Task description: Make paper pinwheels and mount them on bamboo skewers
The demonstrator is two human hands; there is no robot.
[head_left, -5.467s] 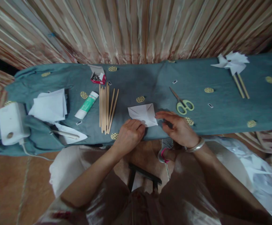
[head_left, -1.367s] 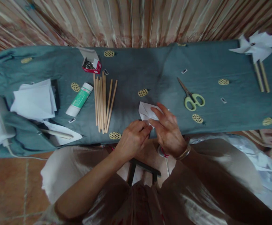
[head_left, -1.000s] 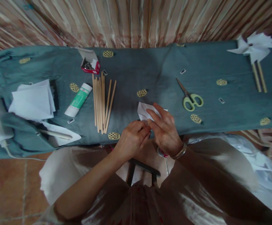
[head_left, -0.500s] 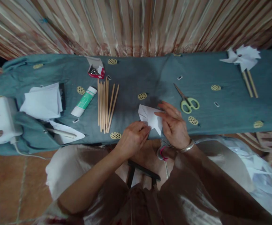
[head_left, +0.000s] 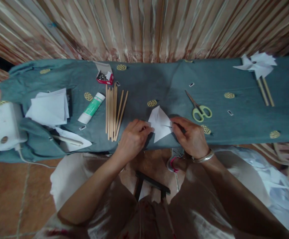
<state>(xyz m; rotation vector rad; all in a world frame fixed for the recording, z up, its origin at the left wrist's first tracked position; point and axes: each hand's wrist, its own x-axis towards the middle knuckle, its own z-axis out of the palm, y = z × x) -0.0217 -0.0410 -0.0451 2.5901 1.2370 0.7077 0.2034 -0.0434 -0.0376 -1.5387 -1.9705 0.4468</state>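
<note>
A white piece of paper [head_left: 160,124] with slits and pointed corners lies near the table's front edge, between my two hands. My left hand [head_left: 135,135] pinches its left corner between thumb and fingers. At the paper's right corner, my right hand [head_left: 189,135] grips the edge with thumb and forefinger; a bracelet circles that wrist. Green-handled scissors [head_left: 199,108] rest just beyond my right hand, blades pointing away. Left of the paper lies a bundle of thin wooden sticks [head_left: 112,114].
A glue tube [head_left: 91,108], a red box of small metal pieces [head_left: 105,77], stacked paper sheets [head_left: 47,108] and a white device [head_left: 7,126] with a cord occupy the left. Paper pinwheels [head_left: 259,64] on sticks lie far right. Patterned cloth [head_left: 169,74] covers the table.
The paper has been turned, and its point now faces away from me. My right hand has shifted slightly right and closed on the paper's right corner; my left hand moved left.
</note>
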